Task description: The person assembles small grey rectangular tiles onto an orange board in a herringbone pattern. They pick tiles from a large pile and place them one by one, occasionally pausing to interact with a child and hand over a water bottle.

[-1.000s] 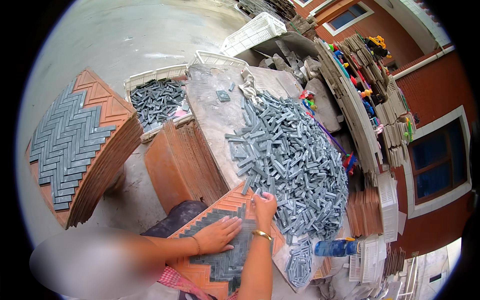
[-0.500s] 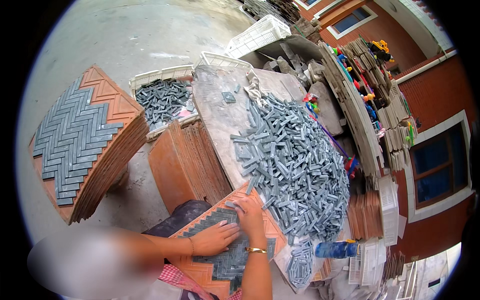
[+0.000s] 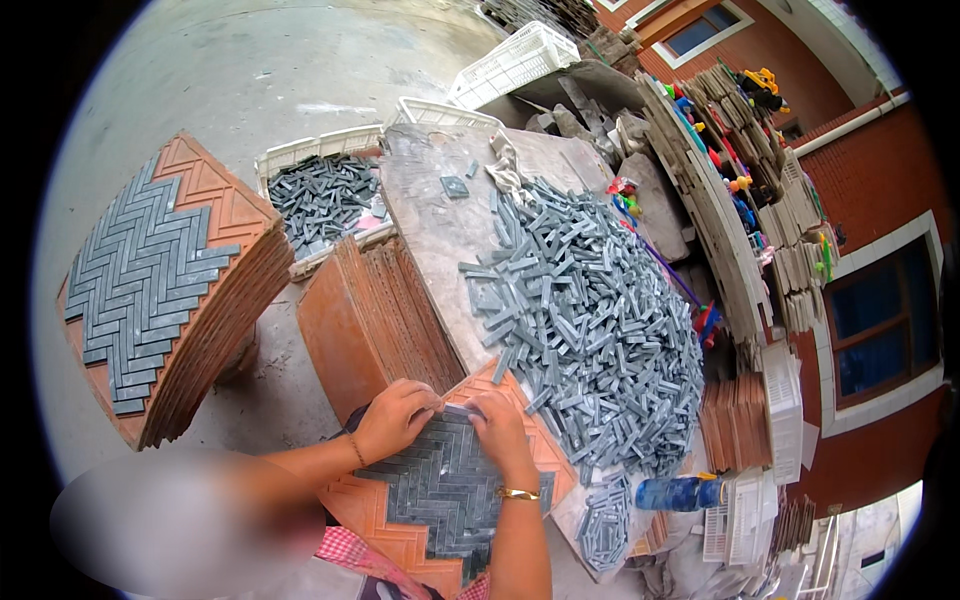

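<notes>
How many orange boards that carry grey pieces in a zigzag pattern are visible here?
2. The first board tops the stack at left; the second board lies by the left hand and right hand, which partly cover it. Others may be hidden within the stack.

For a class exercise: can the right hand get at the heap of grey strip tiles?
Probably yes: the heap of grey strip tiles lies just beyond the orange herringbone tray under the right hand, and nothing tall stands between.

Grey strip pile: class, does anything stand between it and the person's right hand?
Nothing visible blocks the way; only the bare edge of the orange board lies between the right hand and the grey strip pile.
</notes>
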`<state>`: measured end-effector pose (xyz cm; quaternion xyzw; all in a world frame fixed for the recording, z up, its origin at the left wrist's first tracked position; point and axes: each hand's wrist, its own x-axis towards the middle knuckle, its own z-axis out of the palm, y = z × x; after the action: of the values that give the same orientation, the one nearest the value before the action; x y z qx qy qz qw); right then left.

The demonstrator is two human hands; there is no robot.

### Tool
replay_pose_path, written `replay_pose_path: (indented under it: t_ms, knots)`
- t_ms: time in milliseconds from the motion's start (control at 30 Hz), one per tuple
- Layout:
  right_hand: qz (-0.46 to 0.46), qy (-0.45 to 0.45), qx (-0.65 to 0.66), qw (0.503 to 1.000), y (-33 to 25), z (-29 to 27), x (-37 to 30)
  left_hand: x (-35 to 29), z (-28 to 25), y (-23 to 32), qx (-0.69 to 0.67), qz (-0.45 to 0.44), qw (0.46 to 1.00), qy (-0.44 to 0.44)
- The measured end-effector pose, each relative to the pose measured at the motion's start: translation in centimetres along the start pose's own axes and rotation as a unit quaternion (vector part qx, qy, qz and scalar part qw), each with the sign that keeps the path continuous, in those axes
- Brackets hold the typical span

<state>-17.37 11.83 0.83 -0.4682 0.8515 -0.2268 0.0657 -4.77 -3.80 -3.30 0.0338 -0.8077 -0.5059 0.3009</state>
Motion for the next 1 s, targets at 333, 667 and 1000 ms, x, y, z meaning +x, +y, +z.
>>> replay_pose_path:
  t_ms: [333, 667, 1000]
  knots:
    - [-0.031, 0.048, -0.006, 0.998, -0.7, -0.2, -1.2, -1.2, 0.4, -0.9, 0.007, -0.019, 1.000, -0.002]
    - [0.012, 0.027, 0.032, 0.999, -0.9, -0.2, 0.0, 0.5, 1.7, -0.9, 0.013, -0.011, 1.000, 0.001]
    - [0.189, 0.179, 0.072, 0.963, 1.8, -0.2, 2.2, 1.5, 3.1, -1.1, 0.006, -0.032, 0.998, -0.046]
